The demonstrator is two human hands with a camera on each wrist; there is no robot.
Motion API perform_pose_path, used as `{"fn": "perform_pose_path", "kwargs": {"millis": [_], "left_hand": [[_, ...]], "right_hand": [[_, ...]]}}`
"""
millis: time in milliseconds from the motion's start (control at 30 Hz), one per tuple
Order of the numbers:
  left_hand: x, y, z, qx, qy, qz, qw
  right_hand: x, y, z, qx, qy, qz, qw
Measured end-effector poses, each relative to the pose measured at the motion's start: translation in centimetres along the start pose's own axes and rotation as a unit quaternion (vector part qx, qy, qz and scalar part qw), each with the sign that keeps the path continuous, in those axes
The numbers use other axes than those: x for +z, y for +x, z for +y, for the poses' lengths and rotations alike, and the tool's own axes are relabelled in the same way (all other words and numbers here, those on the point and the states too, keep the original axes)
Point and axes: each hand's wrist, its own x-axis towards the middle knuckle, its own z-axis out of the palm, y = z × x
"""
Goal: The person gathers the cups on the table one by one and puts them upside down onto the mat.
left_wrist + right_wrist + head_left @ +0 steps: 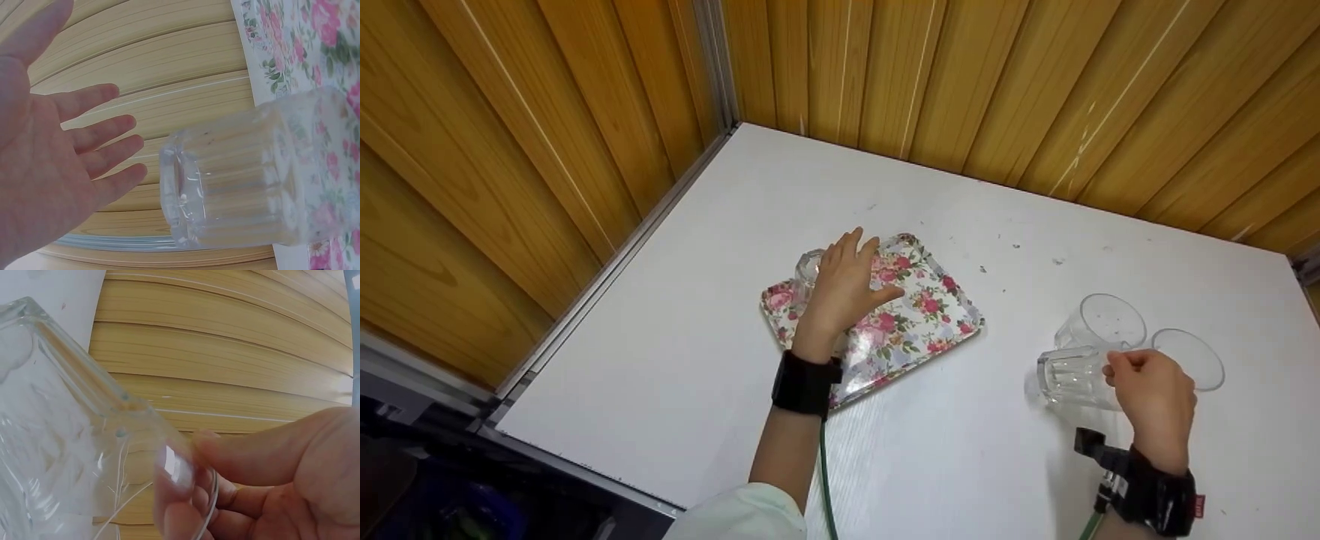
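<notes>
A clear glass tumbler (236, 180) stands upside down on a floral tray (921, 322). My left hand (840, 292) hovers beside and over it, fingers spread and holding nothing; a gap shows between fingertips and glass in the left wrist view. Over on the right, my right hand (1156, 394) pinches the rim of another clear glass (1069, 379) between thumb and fingers. That glass lies tipped on its side in the grip, its thick base pointing left. Whether it touches the table cannot be told.
Two more clear glasses, one just behind the held glass (1072, 330) and one farther right (1204, 361), stand mouth up on the white table (675, 337). Wood-panelled walls (960, 82) border the table's back and left. A green cable (825, 480) trails from the left wrist.
</notes>
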Motion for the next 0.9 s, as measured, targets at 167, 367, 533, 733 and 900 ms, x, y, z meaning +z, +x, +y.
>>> {"fn": "perform_pose_path", "kwargs": {"millis": [167, 367, 533, 733, 900], "left_hand": [[0.05, 0.13, 0.22, 0.000, 0.011, -0.011, 0.9999], [0.08, 0.13, 0.31, -0.002, 0.009, -0.023, 0.9997], [0.07, 0.08, 0.42, -0.001, 0.010, -0.031, 0.9995], [0.16, 0.07, 0.66, 0.004, -0.004, -0.033, 0.9994], [0.25, 0.04, 0.88, 0.007, 0.002, -0.032, 0.9995]], "right_hand": [[-0.03, -0.01, -0.21, -0.003, 0.009, -0.023, 1.000], [-0.02, -0.13, -0.61, -0.011, 0.018, -0.039, 0.999], [0.03, -0.14, -0.82, -0.011, 0.021, -0.035, 0.999], [0.13, -0.12, -0.86, -0.006, 0.031, -0.025, 0.999], [0.21, -0.14, -0.94, -0.015, 0.036, -0.021, 0.999]]}}
